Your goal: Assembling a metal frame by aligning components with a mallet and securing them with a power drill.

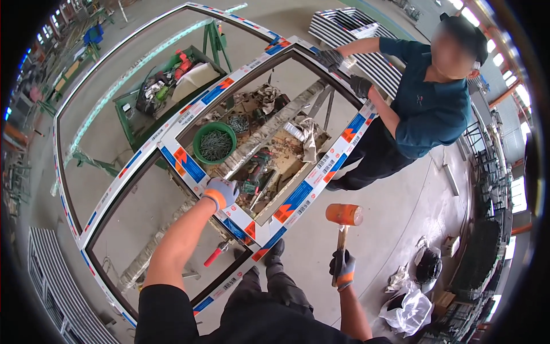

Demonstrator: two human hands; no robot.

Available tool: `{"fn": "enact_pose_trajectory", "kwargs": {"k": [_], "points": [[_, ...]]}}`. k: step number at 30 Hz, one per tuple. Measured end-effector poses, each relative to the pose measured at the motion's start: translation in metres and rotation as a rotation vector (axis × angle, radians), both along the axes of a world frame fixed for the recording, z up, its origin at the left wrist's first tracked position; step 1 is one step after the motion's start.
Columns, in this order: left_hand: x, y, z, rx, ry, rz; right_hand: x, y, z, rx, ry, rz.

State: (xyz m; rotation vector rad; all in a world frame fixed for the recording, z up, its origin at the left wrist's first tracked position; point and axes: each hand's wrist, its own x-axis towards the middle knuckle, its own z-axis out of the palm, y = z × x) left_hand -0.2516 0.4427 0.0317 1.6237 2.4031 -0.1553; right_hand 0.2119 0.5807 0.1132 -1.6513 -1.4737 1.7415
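A large window frame (312, 195), white with blue and orange protective film, lies across supports in front of me. My left hand (222, 192), in a grey glove with an orange cuff, is closed over the bar of its inner section; the fingertips are partly hidden. My right hand (342, 269), in a dark-palmed glove, grips the wooden handle of a mallet (344, 215). The orange mallet head is raised to the right of the frame, apart from it. At the far right corner, a co-worker's gloved hands (345, 71) rest at the frame.
Below the frame opening, a workbench (269, 189) holds a green bowl of screws (215, 143), a cordless drill (255, 172) and rags. A green tool cart (134, 123) stands left of it. The co-worker (427, 109) stands far right. Plastic bags (409, 309) lie at right.
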Motion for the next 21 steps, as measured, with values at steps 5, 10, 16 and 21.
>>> {"fn": "enact_pose_trajectory", "kwargs": {"k": [5,10,16,21], "points": [[0.003,-0.002,0.006,-0.082,-0.022,0.032,-0.035,0.018,0.011,0.013,0.094,0.007],[0.001,-0.003,0.015,-0.110,-0.021,0.015,-0.089,0.042,0.013,0.245,-0.058,0.133],[0.004,0.003,0.020,-0.134,-0.076,0.033,-0.161,0.077,0.019,0.976,-0.128,0.461],[0.004,0.008,0.026,-0.064,-0.030,0.006,-0.209,0.115,0.009,1.182,-0.224,0.691]]}}
